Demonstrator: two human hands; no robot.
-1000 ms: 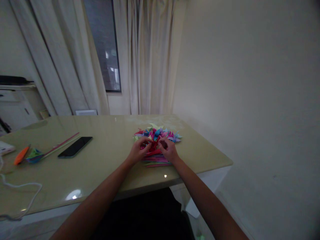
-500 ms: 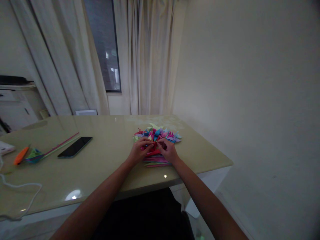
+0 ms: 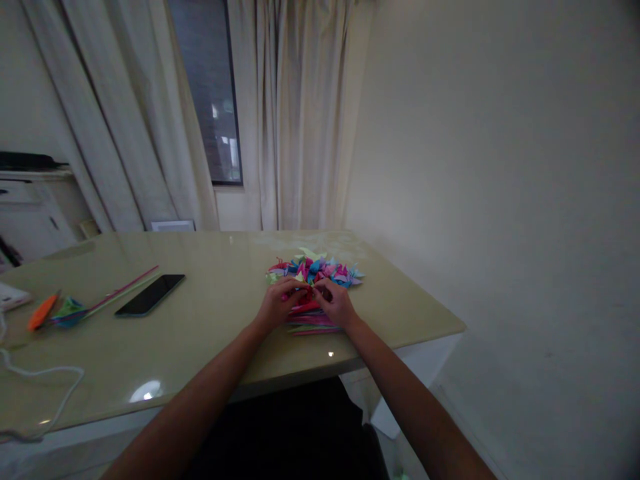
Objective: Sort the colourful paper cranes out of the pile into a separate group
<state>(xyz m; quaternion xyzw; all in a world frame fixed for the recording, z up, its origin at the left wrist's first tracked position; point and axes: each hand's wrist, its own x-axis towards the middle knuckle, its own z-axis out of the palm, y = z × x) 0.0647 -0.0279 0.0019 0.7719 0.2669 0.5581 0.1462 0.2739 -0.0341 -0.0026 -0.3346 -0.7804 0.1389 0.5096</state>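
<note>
My left hand (image 3: 283, 301) and my right hand (image 3: 334, 301) meet over the table, their fingers pinched on a small piece of red paper (image 3: 309, 294) between them. Its exact shape is partly hidden by my fingers. Just beyond my fingertips lies a heap of folded paper pieces (image 3: 325, 269) in blue, pink, purple, red and pale green. Under and in front of my hands rests a stack of coloured paper strips (image 3: 315, 321), red, purple, pink and green, lying crosswise.
On the glossy table (image 3: 220, 267), a black phone (image 3: 151, 295) lies to the left. Beyond it are thin pink and green strips (image 3: 123, 291), a blue-green folded piece (image 3: 70, 312) and an orange cutter (image 3: 43, 312). A white cable (image 3: 45, 371) runs at the far left. A wall stands right.
My fingers shift very slightly around the red paper; both hands stay in the same place. Nothing else has visibly moved.
</note>
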